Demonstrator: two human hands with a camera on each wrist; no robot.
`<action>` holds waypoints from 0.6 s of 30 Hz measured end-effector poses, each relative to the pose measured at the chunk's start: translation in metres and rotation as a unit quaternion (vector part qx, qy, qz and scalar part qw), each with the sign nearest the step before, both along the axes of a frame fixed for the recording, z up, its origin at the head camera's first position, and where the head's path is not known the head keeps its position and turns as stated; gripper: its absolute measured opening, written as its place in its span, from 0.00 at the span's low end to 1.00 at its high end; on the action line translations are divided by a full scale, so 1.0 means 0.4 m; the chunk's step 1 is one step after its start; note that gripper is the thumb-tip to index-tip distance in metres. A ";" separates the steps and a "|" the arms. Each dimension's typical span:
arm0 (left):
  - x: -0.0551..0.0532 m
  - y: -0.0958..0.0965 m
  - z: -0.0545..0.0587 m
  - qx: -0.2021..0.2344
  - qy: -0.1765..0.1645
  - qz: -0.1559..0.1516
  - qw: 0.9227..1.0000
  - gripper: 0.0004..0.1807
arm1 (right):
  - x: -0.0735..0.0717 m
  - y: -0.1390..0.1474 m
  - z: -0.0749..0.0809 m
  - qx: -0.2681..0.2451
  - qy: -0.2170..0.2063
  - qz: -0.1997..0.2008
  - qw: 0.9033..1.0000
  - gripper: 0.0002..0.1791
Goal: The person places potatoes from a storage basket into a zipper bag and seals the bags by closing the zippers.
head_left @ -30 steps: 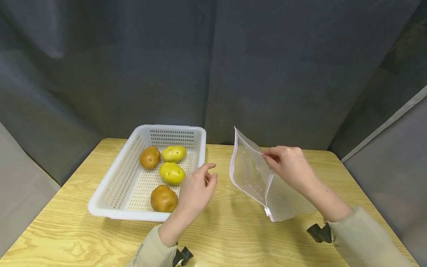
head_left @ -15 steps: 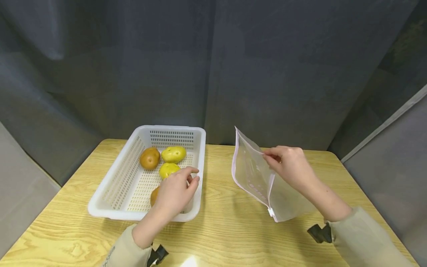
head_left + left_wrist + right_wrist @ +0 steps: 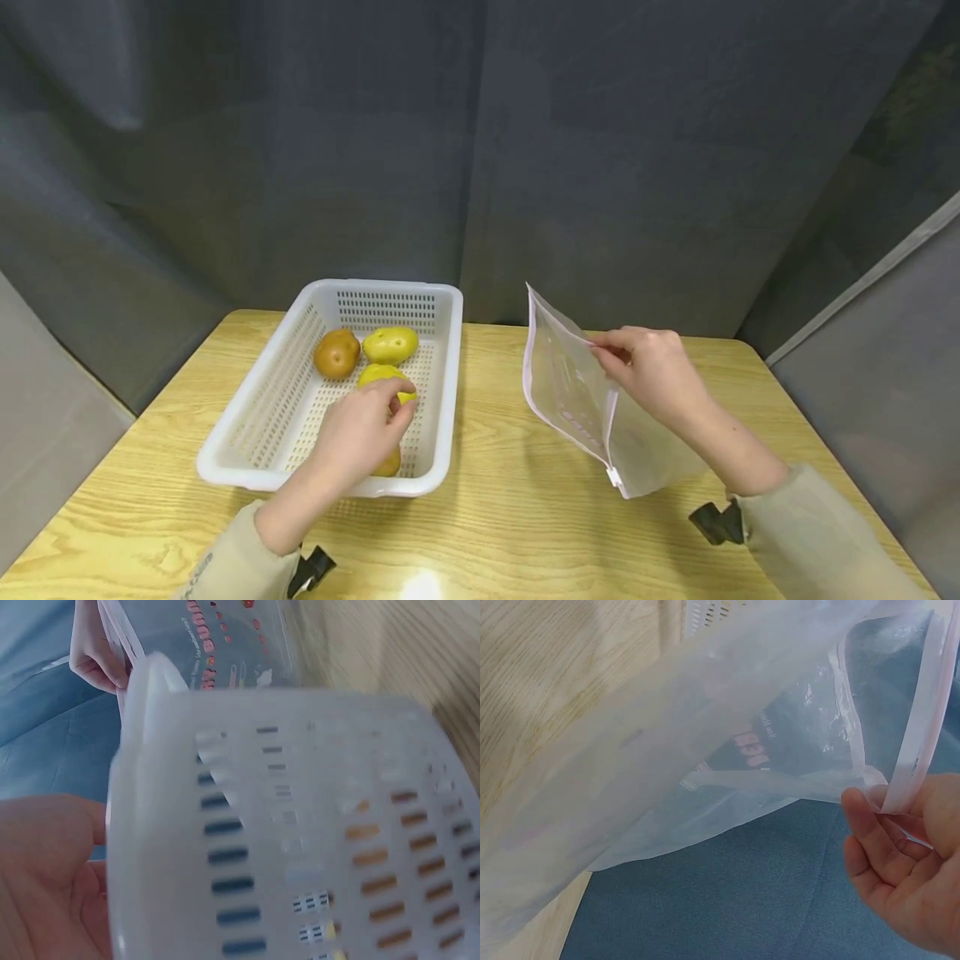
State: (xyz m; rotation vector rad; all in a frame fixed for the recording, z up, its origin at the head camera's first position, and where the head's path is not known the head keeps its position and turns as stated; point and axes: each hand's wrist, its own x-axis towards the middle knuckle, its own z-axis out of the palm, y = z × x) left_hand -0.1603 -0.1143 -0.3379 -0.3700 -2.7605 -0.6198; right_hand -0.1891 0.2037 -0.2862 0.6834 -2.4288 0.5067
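Note:
My left hand (image 3: 356,429) hovers over the near part of a white perforated basket (image 3: 453,375), fingers loosely bent, with nothing seen in its grasp. Beneath it, a brown potato (image 3: 388,463) is mostly hidden, and a yellow potato (image 3: 381,373) is partly covered by the fingers. Farther back lie another yellow potato (image 3: 391,344) and a brown potato (image 3: 337,355). The basket wall (image 3: 165,825) blocks much of the left wrist view. At right, my right hand (image 3: 652,371) pinches the top edge of a clear, pink-edged slider zip bag (image 3: 562,379), whose mouth gapes toward the left.
The wooden table (image 3: 495,533) carries the basket at left, with bare wood between it and the bag. Dark cloth (image 3: 360,150) hangs behind the table's back edge, and grey panels (image 3: 885,392) flank it.
My left hand has moved left and toward me, from the basket's right rim to above the near brown potato. The right hand and the bag have stayed almost still.

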 end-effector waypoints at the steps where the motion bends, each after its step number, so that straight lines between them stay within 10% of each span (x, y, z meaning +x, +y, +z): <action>1: -0.002 -0.005 0.001 -0.003 0.000 -0.001 1.000 0.10 | 0.000 0.000 0.000 -0.001 0.003 0.001 1.000 0.04; 18: -0.027 -0.069 0.008 -0.061 -0.058 -0.017 0.996 0.11 | -0.012 0.002 -0.006 0.008 0.037 -0.020 0.999 0.04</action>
